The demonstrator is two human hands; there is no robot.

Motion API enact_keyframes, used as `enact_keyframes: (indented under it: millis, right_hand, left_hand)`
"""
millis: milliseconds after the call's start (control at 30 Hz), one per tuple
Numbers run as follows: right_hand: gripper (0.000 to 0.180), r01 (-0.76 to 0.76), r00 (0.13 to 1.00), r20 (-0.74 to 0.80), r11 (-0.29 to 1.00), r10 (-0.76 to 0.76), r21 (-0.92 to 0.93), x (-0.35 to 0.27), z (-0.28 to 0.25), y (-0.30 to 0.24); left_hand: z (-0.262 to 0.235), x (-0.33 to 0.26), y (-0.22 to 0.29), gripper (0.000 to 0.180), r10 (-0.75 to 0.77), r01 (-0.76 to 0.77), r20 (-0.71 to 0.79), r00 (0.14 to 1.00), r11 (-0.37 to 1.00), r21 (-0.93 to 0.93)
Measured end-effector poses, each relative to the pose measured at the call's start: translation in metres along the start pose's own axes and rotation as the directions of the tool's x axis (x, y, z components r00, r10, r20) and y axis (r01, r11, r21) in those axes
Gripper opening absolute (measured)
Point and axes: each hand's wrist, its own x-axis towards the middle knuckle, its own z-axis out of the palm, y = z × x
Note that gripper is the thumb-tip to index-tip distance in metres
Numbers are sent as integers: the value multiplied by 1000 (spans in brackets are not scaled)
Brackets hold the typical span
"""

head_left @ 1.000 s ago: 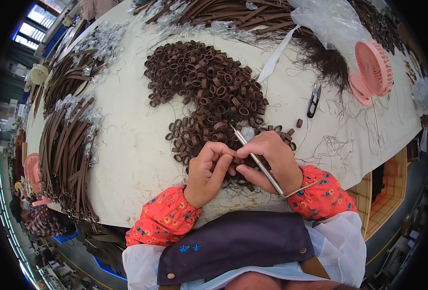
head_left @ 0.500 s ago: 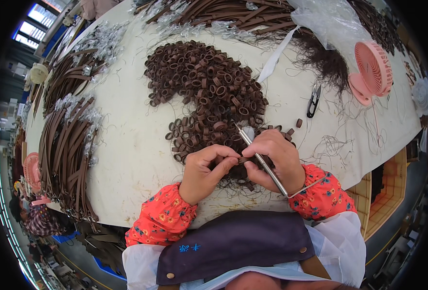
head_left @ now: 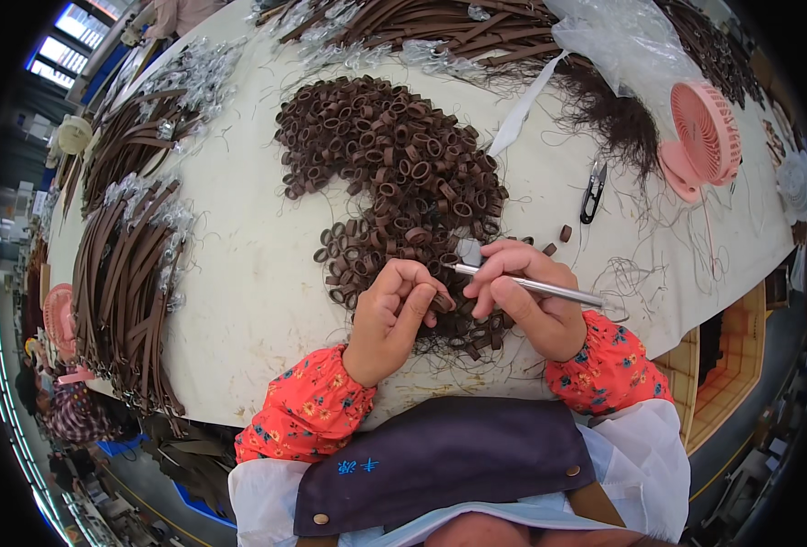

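While the left hand (head_left: 394, 314) pinches a small brown loop (head_left: 442, 302) at its fingertips, the half-curled right hand (head_left: 533, 296) holds a slim silver tool (head_left: 575, 294); beyond both spreads a heap of similar loops (head_left: 408, 169).

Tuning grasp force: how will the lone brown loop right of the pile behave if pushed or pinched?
The lone brown loop is probably light, being small and apparently thin-walled. It likely flexes but springs back: those in the pile of brown loops show open ovals. A push might roll it, as those have curved outer walls.
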Motion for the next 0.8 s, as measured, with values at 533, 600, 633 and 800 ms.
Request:
enact_keyframes:
  millis: [533, 600, 633, 800]
  right_hand:
    - [16, 59, 995, 86, 998, -59, 1, 2, -3, 5]
    - [16, 65, 994, 88, 998, -64, -5, 2, -3, 5]
    - [16, 71, 994, 90, 997, -70, -13, 2, -3, 5]
    - [12, 107, 991, 82, 994, -104, -32, 1, -5, 6]
  left_hand:
    - [2, -1, -3, 9, 28, -26, -34, 999, 999, 33]
    - [2, -1, -3, 9, 27, -26, -30, 999, 999, 36]
    - [2, -1, -3, 9, 27, -26, -30, 999, 999, 33]
    - [4, -2, -2, 8, 46, -47, -65, 997, 999, -18]
